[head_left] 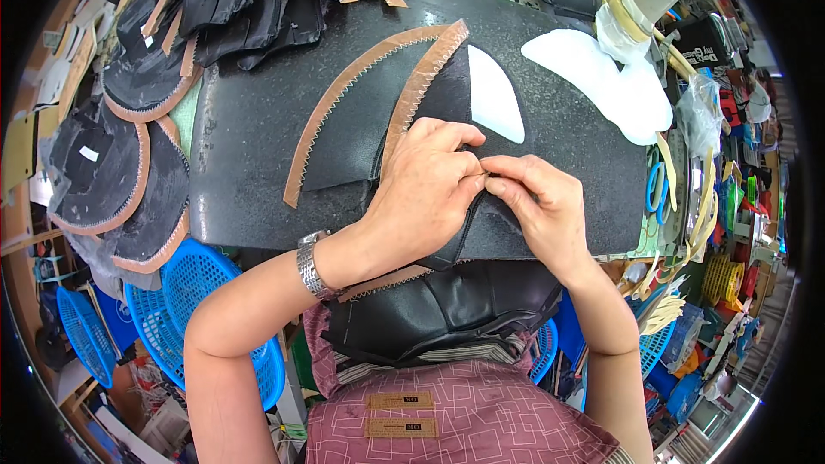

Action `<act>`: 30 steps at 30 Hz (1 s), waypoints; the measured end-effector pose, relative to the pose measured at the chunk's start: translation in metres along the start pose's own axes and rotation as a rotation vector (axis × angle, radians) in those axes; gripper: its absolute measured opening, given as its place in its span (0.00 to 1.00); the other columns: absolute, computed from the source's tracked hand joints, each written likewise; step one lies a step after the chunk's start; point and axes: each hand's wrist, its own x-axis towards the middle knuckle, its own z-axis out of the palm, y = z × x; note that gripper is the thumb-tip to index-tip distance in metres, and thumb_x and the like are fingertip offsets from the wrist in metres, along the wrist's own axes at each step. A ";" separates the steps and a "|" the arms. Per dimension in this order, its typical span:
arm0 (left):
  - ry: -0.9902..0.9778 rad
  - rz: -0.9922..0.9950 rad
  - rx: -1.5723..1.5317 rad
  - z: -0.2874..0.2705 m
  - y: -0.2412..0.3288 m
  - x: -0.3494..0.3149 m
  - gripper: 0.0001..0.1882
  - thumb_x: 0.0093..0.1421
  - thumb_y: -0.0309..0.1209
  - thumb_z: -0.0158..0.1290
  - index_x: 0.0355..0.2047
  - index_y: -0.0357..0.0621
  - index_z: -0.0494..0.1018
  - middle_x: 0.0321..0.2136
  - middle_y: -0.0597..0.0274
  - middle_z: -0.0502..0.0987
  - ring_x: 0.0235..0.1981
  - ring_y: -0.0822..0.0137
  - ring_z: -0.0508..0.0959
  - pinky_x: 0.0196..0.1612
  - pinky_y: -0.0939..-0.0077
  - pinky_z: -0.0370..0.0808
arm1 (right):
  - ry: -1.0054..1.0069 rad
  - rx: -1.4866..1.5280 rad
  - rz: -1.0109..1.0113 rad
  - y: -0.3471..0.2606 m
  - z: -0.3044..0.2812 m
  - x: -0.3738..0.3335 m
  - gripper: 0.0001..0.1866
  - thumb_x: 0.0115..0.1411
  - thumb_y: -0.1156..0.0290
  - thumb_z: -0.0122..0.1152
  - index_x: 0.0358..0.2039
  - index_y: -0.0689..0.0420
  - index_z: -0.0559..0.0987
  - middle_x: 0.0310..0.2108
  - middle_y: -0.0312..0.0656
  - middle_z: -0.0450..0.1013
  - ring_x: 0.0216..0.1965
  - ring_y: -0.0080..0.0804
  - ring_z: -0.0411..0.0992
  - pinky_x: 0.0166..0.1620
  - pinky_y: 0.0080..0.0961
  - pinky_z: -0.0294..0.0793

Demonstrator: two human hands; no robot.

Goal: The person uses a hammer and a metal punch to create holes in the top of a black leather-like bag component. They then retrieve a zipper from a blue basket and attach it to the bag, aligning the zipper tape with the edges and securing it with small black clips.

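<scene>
At the middle of the dark work slab, my left hand (427,182) and my right hand (541,202) meet, thumbs and fingertips pinched together. Between them they grip the edge of a black leather piece (444,96); the exact spot is mostly covered by my fingers. A brown strip (427,77) with zigzag stitching runs along this piece and passes under my left hand. Just beyond my fingers lies a white curved panel (496,96). To the left, a second black piece (344,150) with a brown stitched edge rests flat.
White curved sheets (601,86) lie right of the slab (245,155). Black pieces with brown edging pile up at the left (103,163) and far left (258,9). Blue-handled scissors (657,186) are at the right edge. A black leather piece (447,305) covers my lap; blue baskets (185,279) stand below.
</scene>
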 end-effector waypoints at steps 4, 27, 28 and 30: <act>0.024 -0.005 0.000 0.002 0.000 0.001 0.05 0.53 0.28 0.53 0.27 0.38 0.75 0.41 0.57 0.73 0.43 0.56 0.68 0.47 0.65 0.64 | 0.200 -0.321 -0.393 0.008 0.007 -0.015 0.12 0.44 0.77 0.62 0.34 0.59 0.78 0.31 0.43 0.72 0.29 0.34 0.73 0.30 0.26 0.73; -0.196 -0.222 -0.167 -0.020 0.006 0.009 0.05 0.54 0.32 0.55 0.27 0.44 0.76 0.30 0.64 0.76 0.42 0.66 0.68 0.49 0.71 0.63 | -0.408 0.090 -0.466 -0.029 0.031 -0.066 0.11 0.39 0.71 0.62 0.26 0.57 0.72 0.28 0.38 0.68 0.32 0.36 0.67 0.32 0.30 0.69; -0.253 -0.236 -0.225 -0.024 0.001 0.009 0.06 0.55 0.32 0.55 0.26 0.43 0.76 0.31 0.64 0.77 0.43 0.67 0.68 0.50 0.71 0.62 | -0.346 0.015 -0.461 -0.030 0.012 -0.062 0.10 0.40 0.71 0.62 0.25 0.57 0.73 0.25 0.38 0.68 0.30 0.37 0.67 0.31 0.31 0.69; -0.345 -0.221 -0.315 -0.033 -0.005 0.010 0.07 0.56 0.31 0.54 0.24 0.41 0.75 0.35 0.64 0.79 0.46 0.69 0.67 0.55 0.70 0.60 | -0.208 -0.099 -0.445 -0.031 -0.025 -0.054 0.09 0.41 0.72 0.62 0.25 0.57 0.73 0.22 0.38 0.66 0.26 0.38 0.67 0.28 0.31 0.67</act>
